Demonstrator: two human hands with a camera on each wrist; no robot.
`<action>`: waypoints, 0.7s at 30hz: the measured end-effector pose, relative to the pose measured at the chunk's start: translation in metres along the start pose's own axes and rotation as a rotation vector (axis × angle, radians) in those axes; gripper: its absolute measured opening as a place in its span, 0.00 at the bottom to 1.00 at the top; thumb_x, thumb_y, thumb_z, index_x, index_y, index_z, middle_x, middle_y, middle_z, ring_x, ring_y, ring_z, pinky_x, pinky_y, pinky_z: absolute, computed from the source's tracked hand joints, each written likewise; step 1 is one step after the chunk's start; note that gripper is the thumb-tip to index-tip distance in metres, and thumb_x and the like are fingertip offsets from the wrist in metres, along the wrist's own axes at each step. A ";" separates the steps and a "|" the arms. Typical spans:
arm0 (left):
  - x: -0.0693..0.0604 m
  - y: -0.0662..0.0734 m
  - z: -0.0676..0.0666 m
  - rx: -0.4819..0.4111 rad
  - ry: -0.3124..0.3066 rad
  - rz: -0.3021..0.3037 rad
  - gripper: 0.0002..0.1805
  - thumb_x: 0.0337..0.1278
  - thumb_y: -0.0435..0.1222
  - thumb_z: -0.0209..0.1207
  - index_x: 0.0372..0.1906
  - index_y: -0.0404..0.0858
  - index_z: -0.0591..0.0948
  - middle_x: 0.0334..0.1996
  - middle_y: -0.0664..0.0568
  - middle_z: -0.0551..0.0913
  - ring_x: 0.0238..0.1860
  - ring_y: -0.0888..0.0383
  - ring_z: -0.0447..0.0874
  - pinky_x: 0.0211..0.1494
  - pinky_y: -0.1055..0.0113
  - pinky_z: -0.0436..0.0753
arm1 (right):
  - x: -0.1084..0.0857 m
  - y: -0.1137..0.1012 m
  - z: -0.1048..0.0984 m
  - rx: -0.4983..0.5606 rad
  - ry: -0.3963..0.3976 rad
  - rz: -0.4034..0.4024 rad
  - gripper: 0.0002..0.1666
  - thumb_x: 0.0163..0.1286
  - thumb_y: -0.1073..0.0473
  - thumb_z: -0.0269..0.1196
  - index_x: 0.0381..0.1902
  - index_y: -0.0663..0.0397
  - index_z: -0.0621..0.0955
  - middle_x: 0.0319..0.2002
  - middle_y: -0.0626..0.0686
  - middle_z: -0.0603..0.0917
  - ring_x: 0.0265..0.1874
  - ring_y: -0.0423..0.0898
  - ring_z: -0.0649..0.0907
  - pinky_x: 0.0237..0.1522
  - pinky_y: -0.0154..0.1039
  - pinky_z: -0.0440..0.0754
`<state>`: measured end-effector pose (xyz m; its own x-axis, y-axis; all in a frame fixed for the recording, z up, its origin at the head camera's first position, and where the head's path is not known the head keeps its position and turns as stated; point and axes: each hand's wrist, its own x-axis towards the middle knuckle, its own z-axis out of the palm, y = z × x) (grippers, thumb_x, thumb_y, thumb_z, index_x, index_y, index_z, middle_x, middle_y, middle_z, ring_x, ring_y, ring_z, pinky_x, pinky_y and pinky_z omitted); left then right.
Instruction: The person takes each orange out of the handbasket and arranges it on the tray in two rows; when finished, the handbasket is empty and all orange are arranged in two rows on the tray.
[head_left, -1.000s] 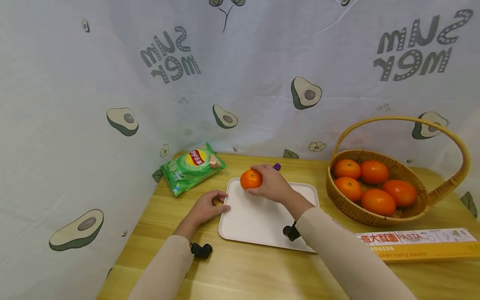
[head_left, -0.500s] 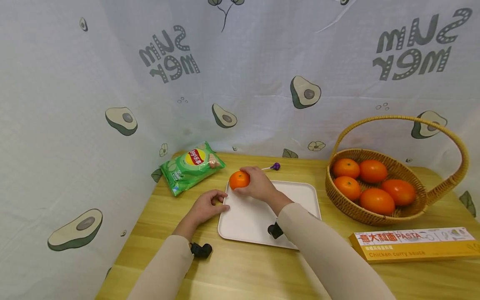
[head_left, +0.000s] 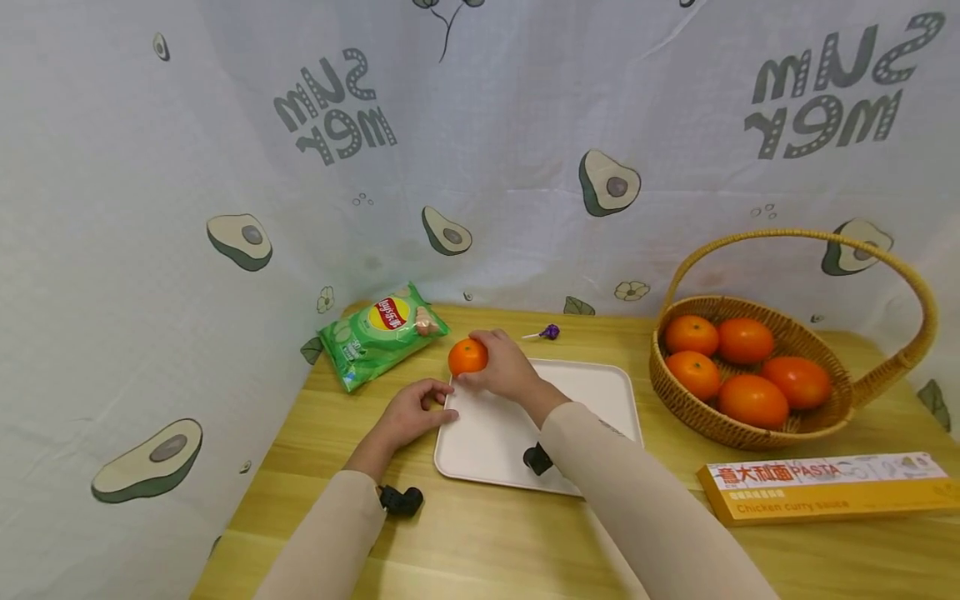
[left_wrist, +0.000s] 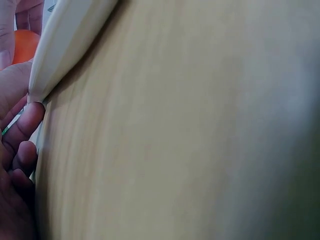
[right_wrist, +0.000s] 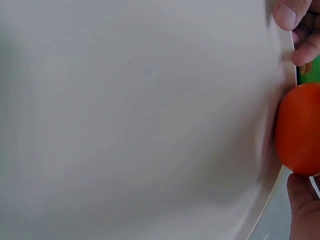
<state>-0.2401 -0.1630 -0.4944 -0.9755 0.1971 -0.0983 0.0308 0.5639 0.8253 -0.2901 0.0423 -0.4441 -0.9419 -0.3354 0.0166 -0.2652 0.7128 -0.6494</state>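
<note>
A white rectangular tray (head_left: 487, 450) lies on the wooden table in the head view. My left hand (head_left: 408, 414) pinches its left rim; the left wrist view shows the thumb above the rim (left_wrist: 70, 42) and fingertips at its underside. With thumb and fingers, my right hand (head_left: 506, 368) holds an orange (head_left: 467, 357) at the tray's far left corner. In the right wrist view the orange (right_wrist: 302, 130) overlaps the tray's rim, and the left fingers appear beside it. Whether the orange rests on the tray or is held just above it, I cannot tell.
A green chip bag (head_left: 386, 333) lies at the back left. Behind the tray is a purple lollipop (head_left: 551, 332). To the right stands a handled wicker basket (head_left: 675, 402) with several orange fruits (head_left: 753, 402); a pasta box (head_left: 832, 487) lies in front of it.
My right hand has carried the orange leftward across the tray to its far left corner, uncovering the lollipop's stick and the pasta box's left end. My left hand stays at the rim.
</note>
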 end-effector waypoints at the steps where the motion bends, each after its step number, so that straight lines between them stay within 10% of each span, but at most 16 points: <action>1: 0.000 -0.001 0.000 0.002 0.000 -0.003 0.18 0.56 0.44 0.73 0.51 0.47 0.85 0.41 0.55 0.83 0.37 0.57 0.71 0.42 0.65 0.70 | 0.000 0.000 0.001 -0.001 -0.003 0.003 0.47 0.59 0.47 0.77 0.72 0.53 0.71 0.65 0.60 0.75 0.60 0.56 0.80 0.67 0.54 0.77; 21: -0.001 0.001 -0.001 0.000 0.003 -0.003 0.18 0.55 0.43 0.74 0.50 0.47 0.86 0.41 0.55 0.83 0.36 0.57 0.71 0.41 0.67 0.71 | 0.001 -0.001 -0.001 -0.007 -0.026 0.015 0.50 0.59 0.44 0.76 0.74 0.52 0.69 0.68 0.59 0.73 0.63 0.57 0.78 0.68 0.55 0.75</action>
<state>-0.2392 -0.1631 -0.4930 -0.9761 0.1931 -0.0996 0.0275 0.5646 0.8249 -0.2913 0.0421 -0.4428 -0.9404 -0.3399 -0.0129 -0.2521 0.7220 -0.6444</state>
